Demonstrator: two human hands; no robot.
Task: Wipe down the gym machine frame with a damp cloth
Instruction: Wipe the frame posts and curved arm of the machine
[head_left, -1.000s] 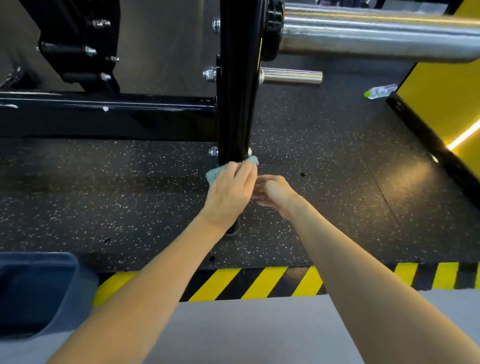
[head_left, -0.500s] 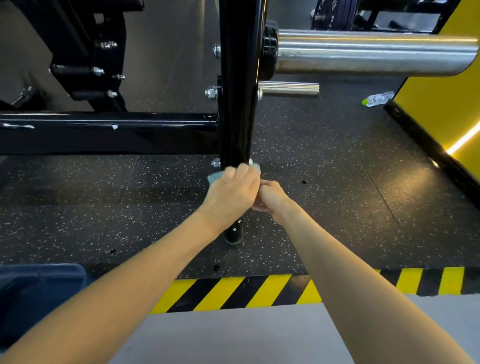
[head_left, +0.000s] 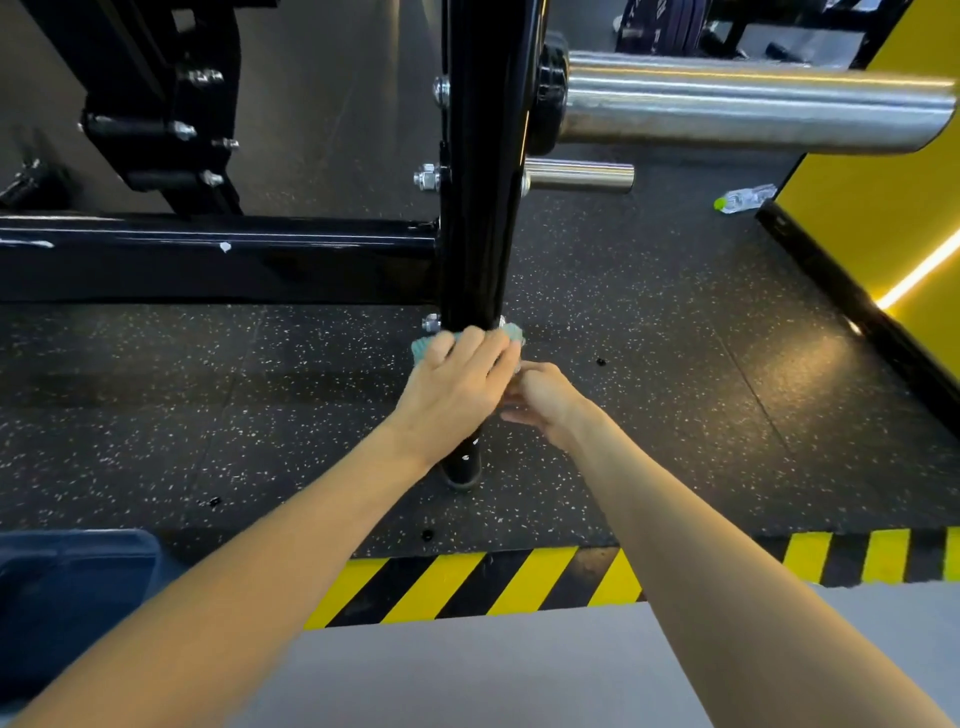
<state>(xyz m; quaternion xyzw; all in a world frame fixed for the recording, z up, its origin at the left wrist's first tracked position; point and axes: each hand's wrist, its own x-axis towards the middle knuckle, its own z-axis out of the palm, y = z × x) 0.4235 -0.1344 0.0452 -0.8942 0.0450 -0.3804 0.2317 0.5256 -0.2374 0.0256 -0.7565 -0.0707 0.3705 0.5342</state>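
Speckled gym floor | left hand grips teal cloth round black post, wiping low down | right hand beside post, grip unclear | next: probably rub upward, pressing firmly

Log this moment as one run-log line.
phase: wipe | left hand: holds cloth against upright post, near its base | right hand: beside post, grip unclear

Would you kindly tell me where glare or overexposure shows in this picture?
Head view: glare streaks run along the large chrome bar and the glossy black upright post; the light strip on the yellow wall is blown out.
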